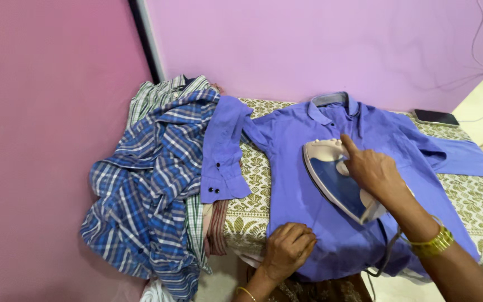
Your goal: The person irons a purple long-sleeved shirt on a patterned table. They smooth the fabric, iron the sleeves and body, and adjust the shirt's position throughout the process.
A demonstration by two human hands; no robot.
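Pink-walled room; table under a cream-and-olive patterned cloth (252, 184). Periwinkle-blue cotton shirt (303, 168) lies flat on it, collar toward the wall. White-and-blue electric iron (336, 179) rests on the shirt front; right hand (375, 173) grips its handle (forefinger extended). Left hand (287, 249), fingers curled, pins the hem. Blue plaid shirts (152, 184) heaped at the left.

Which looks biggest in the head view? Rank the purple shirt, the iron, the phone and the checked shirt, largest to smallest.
1. Purple shirt, spread over the patterned cloth.
2. Checked shirt, heaped at the left; it lies crumpled, so its rank is unsure.
3. Iron, under the right hand.
4. Phone, smallest, though farthest from the camera.
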